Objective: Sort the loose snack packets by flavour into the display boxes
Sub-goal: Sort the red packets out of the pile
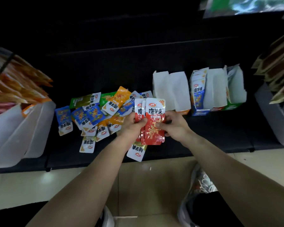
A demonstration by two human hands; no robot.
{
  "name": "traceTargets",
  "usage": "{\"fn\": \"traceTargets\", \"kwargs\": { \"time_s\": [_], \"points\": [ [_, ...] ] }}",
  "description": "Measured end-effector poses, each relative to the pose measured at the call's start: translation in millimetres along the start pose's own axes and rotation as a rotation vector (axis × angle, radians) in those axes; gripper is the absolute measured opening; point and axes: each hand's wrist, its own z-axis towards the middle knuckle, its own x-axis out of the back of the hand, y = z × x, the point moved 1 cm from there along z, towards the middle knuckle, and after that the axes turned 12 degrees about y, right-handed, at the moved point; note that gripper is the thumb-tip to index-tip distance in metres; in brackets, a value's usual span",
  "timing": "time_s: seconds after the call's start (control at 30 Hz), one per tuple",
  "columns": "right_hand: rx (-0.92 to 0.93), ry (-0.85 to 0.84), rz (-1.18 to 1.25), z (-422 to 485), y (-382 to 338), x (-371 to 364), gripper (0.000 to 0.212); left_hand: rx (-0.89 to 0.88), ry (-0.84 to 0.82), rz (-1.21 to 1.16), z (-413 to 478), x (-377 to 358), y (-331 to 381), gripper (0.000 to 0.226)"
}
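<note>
In the head view, a fanned stack of red packets point(155, 128) is being held upright at the centre of the frame, over the near part of the dark table point(211, 136). It is being gripped from both sides. The left hand point(132, 128) is being curled round its left edge with the thumb across the front, and the right hand point(175, 126) is pinching its right edge, so each grip is being kept closed on the same stack.

Left of the hands, a loose pile point(95, 115) of blue, orange, green and yellow packets is lying jumbled on the table. One white-backed packet point(137, 150) is lying just below the stack, partly hidden by it.

Right of centre, the display boxes point(170, 90) are standing side by side. The blue box point(197, 97) is being filled with blue packets set on end. At the left edge, white bins point(15, 128) are standing with orange bags behind them.
</note>
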Motion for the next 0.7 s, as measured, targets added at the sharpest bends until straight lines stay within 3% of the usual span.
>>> {"fn": "traceTargets", "kwargs": {
  "time_s": [0.47, 0.7],
  "points": [
    [-0.001, 0.137, 0.105, -8, 29, 84, 0.018, -0.071, -0.167, 0.113, -19, -101, 25, 0.030],
    [-0.084, 0.518, -0.034, 19, 45, 165, 0.008, -0.119, -0.154, 0.119, 9, -195, 71, 0.035]
  ]
}}
